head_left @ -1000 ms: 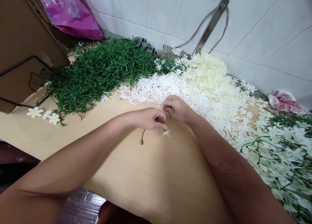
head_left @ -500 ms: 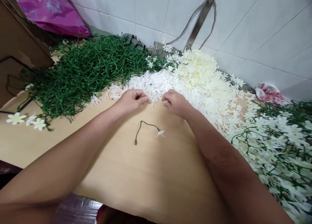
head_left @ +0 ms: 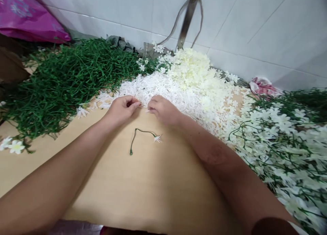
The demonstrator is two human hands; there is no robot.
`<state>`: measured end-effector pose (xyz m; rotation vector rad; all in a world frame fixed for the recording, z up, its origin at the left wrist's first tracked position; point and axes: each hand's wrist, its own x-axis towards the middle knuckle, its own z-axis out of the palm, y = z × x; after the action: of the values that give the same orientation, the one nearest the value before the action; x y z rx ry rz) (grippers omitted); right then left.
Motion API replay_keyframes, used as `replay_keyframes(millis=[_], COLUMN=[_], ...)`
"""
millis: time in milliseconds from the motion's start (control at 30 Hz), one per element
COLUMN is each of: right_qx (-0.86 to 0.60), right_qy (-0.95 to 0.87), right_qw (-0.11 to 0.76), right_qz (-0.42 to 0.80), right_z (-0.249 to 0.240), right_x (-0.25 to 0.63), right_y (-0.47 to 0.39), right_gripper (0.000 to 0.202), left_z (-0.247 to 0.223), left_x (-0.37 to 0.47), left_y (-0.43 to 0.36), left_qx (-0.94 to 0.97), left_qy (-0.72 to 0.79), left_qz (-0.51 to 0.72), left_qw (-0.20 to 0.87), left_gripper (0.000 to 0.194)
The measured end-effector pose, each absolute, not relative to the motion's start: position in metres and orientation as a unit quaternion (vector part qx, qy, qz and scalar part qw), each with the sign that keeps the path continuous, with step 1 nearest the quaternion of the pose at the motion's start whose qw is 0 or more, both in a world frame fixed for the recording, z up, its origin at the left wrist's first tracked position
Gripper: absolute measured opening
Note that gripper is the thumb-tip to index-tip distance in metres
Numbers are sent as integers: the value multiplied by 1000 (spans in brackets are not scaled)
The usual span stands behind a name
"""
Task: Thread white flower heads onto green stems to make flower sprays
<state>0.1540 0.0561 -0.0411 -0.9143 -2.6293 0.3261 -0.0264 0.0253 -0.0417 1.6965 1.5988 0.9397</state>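
At the near edge of a pile of thin white artificial flower stamens [head_left: 139,87], my left hand [head_left: 124,107] has thumb and forefinger pinched together; what lies between them is too small to make out. Close beside it, my right hand [head_left: 165,109] is closed, fingers curled down, with a small white stamen piece showing at the fingertips. Nearer me, a bent green stem [head_left: 145,130] lies on the board, with a white stamen tuft [head_left: 157,138] at its right end.
Green plastic stems [head_left: 74,71] are heaped at the left. Cream petals [head_left: 194,69] are piled behind the stamens. Finished-looking white flowers [head_left: 283,126] on stems cover the right side. A tan board [head_left: 114,187] lies under everything, against a tiled wall [head_left: 230,27]. A pink bag [head_left: 30,18] stands back left.
The camera has turned slightly right, so everything sits further left in view. My hands have come a little closer together at the stamen pile. The bent stem lies unmoved on the board.
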Motion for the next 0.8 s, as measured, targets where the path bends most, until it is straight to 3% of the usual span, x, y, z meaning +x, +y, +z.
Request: replay_keyframes(millis=[233, 433, 567, 800], right_qx=[-518, -667, -635, -705], right_qy=[-779, -671, -707, -684], right_qw=[305, 302, 283, 185], right_qz=[178, 118, 131, 39], right_z=[22, 30, 13, -15], right_x=[243, 307, 284, 254], right_y=[77, 88, 93, 102], right_gripper=[11, 13, 24, 12], left_z=[-42, -43, -42, -42], left_x=[-23, -22, -20, -22], left_y=[23, 24, 22, 21], left_qx=[651, 651, 659, 675], left_qy=[603, 600, 593, 584], left_qz=[343, 336, 329, 325], left_qw=[307, 323, 325, 311], left_gripper=[22, 25, 24, 23])
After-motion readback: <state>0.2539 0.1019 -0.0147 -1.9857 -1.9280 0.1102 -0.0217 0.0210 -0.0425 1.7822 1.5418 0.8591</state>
